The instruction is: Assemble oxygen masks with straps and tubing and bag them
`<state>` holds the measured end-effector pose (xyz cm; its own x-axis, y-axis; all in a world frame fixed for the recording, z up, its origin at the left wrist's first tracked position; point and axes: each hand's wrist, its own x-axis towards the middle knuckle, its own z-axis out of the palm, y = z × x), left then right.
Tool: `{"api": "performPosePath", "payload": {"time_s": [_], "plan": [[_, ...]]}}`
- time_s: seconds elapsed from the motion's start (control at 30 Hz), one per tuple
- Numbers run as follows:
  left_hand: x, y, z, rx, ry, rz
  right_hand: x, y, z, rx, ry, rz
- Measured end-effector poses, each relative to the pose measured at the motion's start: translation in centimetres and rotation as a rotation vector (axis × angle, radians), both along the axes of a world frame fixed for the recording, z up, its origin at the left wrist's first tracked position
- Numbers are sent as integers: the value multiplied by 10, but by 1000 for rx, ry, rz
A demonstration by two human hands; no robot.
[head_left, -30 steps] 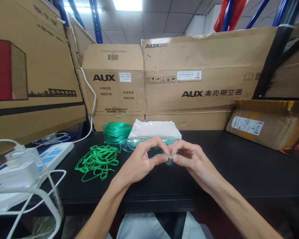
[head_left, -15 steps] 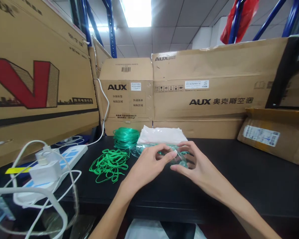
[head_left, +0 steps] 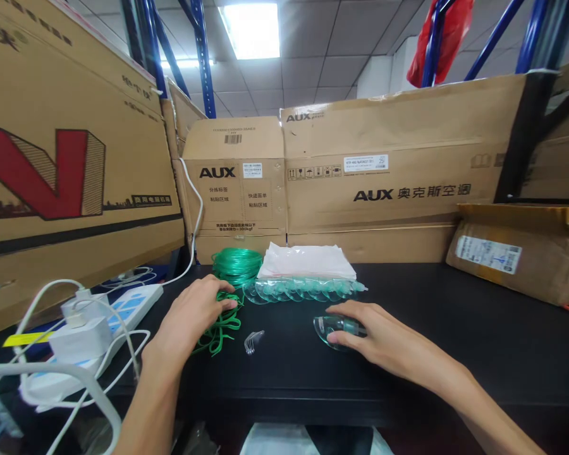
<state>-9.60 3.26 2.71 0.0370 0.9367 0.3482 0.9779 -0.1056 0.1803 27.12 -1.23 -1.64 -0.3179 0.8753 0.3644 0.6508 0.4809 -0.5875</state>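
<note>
My right hand (head_left: 360, 325) holds a clear green-tinted face mask (head_left: 326, 330) low over the black tabletop, thumb on its near side and fingers over its far side. Away to the left, my left hand (head_left: 196, 313) hovers at a tangled heap of green elastic straps (head_left: 220, 325), thumb and forefinger apart and covering part of the heap. Between the hands lie a few small thin silvery pieces (head_left: 253, 341), too small to name. Behind them, a row of nested clear green masks (head_left: 308, 289) lies before a white plastic bag (head_left: 306, 260).
A coil of green tubing (head_left: 237, 264) sits behind the straps. At left, a white power strip (head_left: 137, 302) carries plugs and loose cables. Cardboard panels (head_left: 370, 221) wall the back, a large carton (head_left: 76, 246) the left. Another carton (head_left: 540, 265) stands at the right.
My hands have parted: the left has moved left to the green straps, the right has lowered the mask to the right. The silvery pieces and the mask row are now uncovered.
</note>
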Motion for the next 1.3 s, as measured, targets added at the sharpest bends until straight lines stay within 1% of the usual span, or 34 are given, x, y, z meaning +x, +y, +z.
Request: {"api": "performPosePath", "payload": {"time_s": [0.1,0.17,0.23,0.3,0.37,0.43,0.53,0.63,0.73,0.87,0.97,1.1,1.2,1.3], "plan": [[-8,6,-2,-6,0,27,-4,-2,7,75,13,12],[-8,6,0,23,-12,34,-11,-6,15,134,28,7],[-4,3,4,68,-20,6,-22,-10,25,204,49,13],[1,0,8,101,-31,-30,-40,-12,37,271,64,66],[6,-4,12,118,-53,-58,-64,-8,49,312,41,166],[10,-6,14,134,-73,-74,-92,3,59,360,-42,271],[13,-9,18,154,-86,-89,-132,27,66,432,-191,294],[14,-11,21,154,-91,-75,-160,51,65,417,-222,292],[13,-10,20,120,-91,-51,-173,64,61,391,-197,284],[4,-1,11,66,-69,-60,-169,68,64,367,-111,297],[-5,8,4,18,-21,3,-154,64,75,366,-18,293],[-14,15,-1,-3,6,77,-119,49,93,377,124,239],[-16,16,-2,2,-23,77,-89,35,104,347,227,227],[-16,15,-2,15,-79,57,-61,23,108,278,328,224]]}}
